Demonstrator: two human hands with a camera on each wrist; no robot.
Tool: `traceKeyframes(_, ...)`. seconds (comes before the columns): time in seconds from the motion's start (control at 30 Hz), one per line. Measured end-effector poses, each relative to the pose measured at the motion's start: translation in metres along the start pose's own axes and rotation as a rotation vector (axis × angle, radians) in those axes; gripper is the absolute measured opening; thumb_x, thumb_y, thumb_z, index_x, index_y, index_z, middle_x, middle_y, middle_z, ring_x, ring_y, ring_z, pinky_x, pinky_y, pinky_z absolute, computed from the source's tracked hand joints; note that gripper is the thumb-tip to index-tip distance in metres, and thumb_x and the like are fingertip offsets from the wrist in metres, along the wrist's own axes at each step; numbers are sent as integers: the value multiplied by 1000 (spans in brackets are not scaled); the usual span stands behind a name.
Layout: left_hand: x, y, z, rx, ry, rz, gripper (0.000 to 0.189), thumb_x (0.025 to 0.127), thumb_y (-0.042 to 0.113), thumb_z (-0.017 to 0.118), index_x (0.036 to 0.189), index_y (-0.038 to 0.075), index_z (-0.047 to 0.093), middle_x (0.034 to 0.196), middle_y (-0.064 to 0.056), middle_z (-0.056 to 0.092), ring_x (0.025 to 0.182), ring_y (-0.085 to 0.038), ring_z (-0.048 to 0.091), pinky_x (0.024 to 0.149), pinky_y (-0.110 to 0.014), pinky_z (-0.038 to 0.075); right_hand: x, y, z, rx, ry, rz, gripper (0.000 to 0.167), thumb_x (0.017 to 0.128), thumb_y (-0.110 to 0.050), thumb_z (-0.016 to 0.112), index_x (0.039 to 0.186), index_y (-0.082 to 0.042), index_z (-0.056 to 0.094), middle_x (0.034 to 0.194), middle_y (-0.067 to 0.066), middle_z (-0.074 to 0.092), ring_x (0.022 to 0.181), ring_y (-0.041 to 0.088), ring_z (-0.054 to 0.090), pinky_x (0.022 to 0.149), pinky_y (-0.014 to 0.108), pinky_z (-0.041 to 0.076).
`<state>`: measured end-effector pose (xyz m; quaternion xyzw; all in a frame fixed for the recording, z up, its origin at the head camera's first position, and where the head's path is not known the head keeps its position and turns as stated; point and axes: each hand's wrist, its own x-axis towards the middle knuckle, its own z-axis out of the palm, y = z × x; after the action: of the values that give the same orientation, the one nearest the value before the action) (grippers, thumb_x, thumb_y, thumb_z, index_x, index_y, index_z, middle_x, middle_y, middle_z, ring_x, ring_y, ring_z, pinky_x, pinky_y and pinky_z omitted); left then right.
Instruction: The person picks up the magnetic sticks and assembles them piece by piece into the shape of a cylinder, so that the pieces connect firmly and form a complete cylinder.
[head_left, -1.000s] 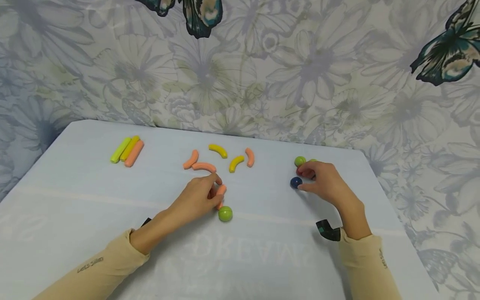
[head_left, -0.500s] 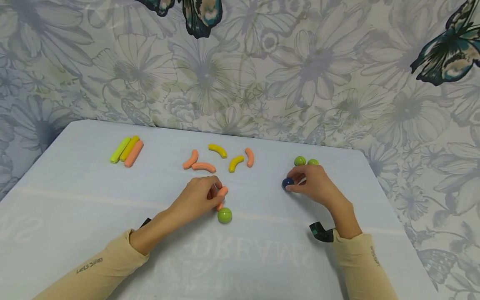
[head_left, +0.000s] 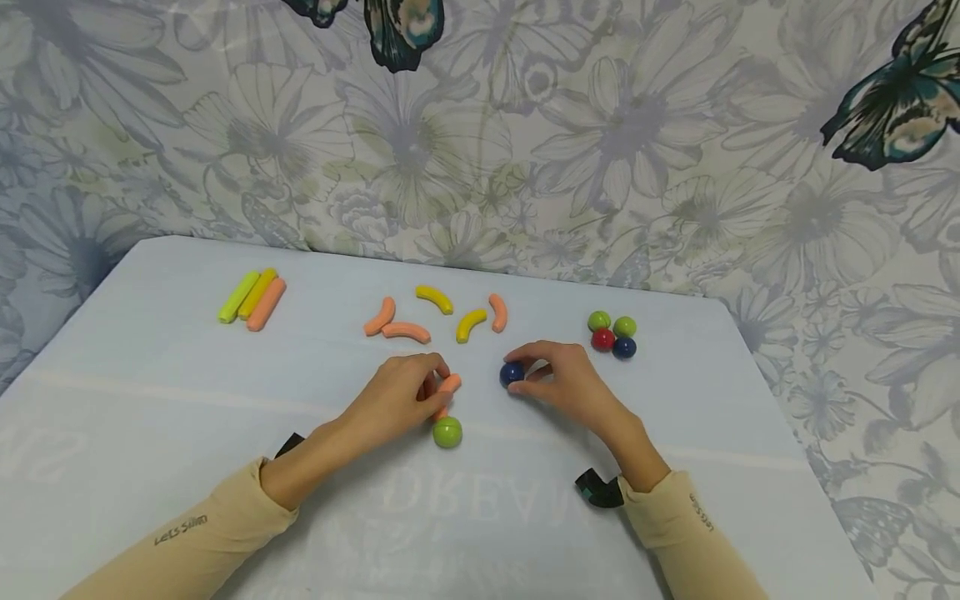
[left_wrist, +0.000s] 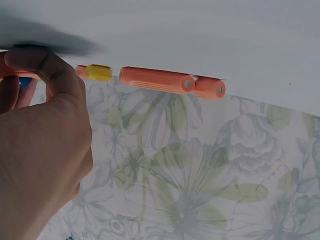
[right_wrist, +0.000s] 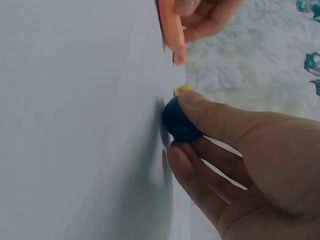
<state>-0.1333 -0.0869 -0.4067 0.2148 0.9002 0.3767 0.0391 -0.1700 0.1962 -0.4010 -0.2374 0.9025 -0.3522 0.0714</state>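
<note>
My left hand pinches a curved orange stick piece between thumb and fingers near the middle of the table. A green ball lies at the near end of that piece. My right hand holds a dark blue ball by thumb and fingertips, a short way to the right of the orange piece. In the right wrist view the blue ball sits between the thumb and fingers, close to the tabletop, with the held orange piece beyond it. In the left wrist view, my left hand covers most of its piece.
Behind my hands lie loose curved pieces, orange and yellow. Straight sticks lie together at the back left. At the back right are green balls, a red ball and another blue ball. A patterned wall backs the table.
My right hand has come left from the ball cluster, bringing the blue ball with it and uncovering the red and other blue balls. The left hand's orange piece has tilted slightly right.
</note>
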Motion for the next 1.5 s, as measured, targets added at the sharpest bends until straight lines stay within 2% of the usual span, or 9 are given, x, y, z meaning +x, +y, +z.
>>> traceKeyframes(0.1, 0, -1, 0, 0, -7, 10, 15, 103, 22, 71, 103, 7, 71, 68, 6, 59, 58, -8, 53, 58, -25, 47, 1, -6, 10, 22, 9, -18, 38, 87, -16, 88, 123, -14, 77, 112, -3, 76, 100, 18, 73, 90, 36, 61)
traceKeyframes(0.23, 0, -1, 0, -6, -25, 22, 14, 103, 22, 71, 104, 8, 71, 69, 7, 60, 60, -7, 54, 60, -25, 48, 3, -13, 22, 68, 21, -38, 38, 89, -18, 87, 125, -14, 76, 116, -3, 77, 100, 16, 75, 90, 32, 61)
traceKeyframes(0.47, 1, 0, 1, -36, -83, 52, 14, 101, 17, 72, 109, 6, 71, 69, 9, 62, 62, -7, 57, 61, -24, 49, 3, -19, 34, 126, 12, -74, 40, 90, -14, 85, 128, -13, 74, 121, 1, 76, 97, 16, 77, 88, 26, 61)
traceKeyframes(0.83, 0, 0, 2, -62, -70, 67, 12, 102, 19, 71, 105, 7, 70, 66, 9, 61, 59, -8, 56, 61, -25, 47, 4, -22, 33, 136, -28, -76, 41, 91, -13, 84, 130, -13, 72, 125, 1, 75, 101, 17, 77, 90, 28, 61)
traceKeyframes(1.03, 0, 1, 4, -71, -71, 54, 13, 103, 20, 70, 103, 7, 70, 65, 9, 62, 57, -8, 55, 58, -24, 46, 5, -22, 22, 106, -70, -43, 41, 93, 0, 76, 133, -10, 70, 125, 3, 75, 103, 17, 75, 93, 32, 61)
traceKeyframes(1.13, 0, 1, 5, -65, -65, 47, 12, 102, 20, 70, 103, 7, 70, 64, 9, 62, 57, -8, 55, 57, -24, 46, 11, -18, 17, 49, -11, -3, 36, 94, 2, 70, 128, -9, 72, 118, 3, 77, 103, 17, 74, 92, 33, 61)
traceKeyframes(1.3, 0, 0, 4, -34, -38, 34, 10, 100, 18, 73, 102, 8, 71, 63, 9, 60, 56, -7, 54, 58, -25, 46, 37, -13, 10, -18, 192, 103, 19, 97, -9, 71, 116, -5, 75, 105, 7, 77, 99, 21, 73, 90, 38, 62)
traceKeyframes(1.4, 0, -1, 2, -28, -34, 32, 10, 100, 18, 73, 101, 8, 71, 63, 9, 61, 56, -7, 54, 58, -25, 47, 53, -10, 9, -26, 288, 182, 22, 98, -17, 72, 115, -4, 74, 103, 10, 77, 97, 24, 73, 90, 40, 60)
traceKeyframes(1.5, 0, -1, 2, -21, -40, 30, 11, 101, 19, 72, 102, 8, 71, 63, 10, 61, 56, -7, 54, 58, -25, 47, 67, -6, 11, -16, 335, 258, 26, 98, -23, 74, 115, -3, 74, 103, 11, 77, 95, 25, 72, 88, 40, 59)
